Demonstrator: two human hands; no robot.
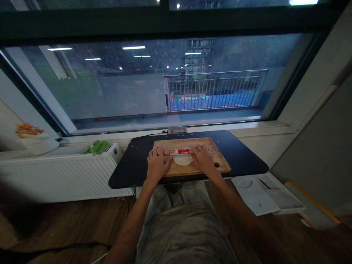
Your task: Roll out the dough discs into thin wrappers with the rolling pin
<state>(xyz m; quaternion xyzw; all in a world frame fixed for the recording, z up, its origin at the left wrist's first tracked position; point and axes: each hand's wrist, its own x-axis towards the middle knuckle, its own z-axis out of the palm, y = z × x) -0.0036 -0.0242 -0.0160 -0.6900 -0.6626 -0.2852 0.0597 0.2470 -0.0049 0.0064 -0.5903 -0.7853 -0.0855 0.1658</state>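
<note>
Left hand (158, 164): centre frame, fingers nearly flat over the rolling pin (176, 151), pressing its left end, not gripping.
Right hand (202, 159): flat on the right end.
Dough (183, 160): pale round under the pin, on the wooden board (221, 161).
Pressure: probably best kept equal at both ends.

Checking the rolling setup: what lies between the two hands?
In the head view, the rolling pin spans from left hand to right hand, with a flat dough disc under it.
</note>
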